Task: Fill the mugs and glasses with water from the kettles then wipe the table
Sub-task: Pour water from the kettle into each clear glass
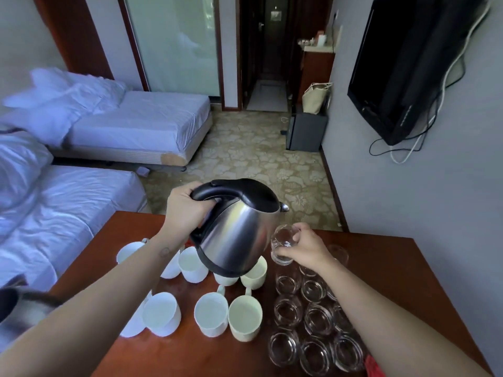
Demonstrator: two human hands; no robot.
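Closest, on the brown bench [394,268], clear glasses [315,319] stand in rows on the right, with white mugs [211,314] just to their left. A red cloth [373,365] shows at the bench's near right edge. Above the mugs, the left hand [185,210] has its fingers wrapped round the black handle of a steel kettle [236,235], tilted with its spout to the right. The right hand [307,248] pinches one glass [283,243], lifted and tipped, just under the spout. Beyond are two beds [136,123] and a wall TV [402,69].
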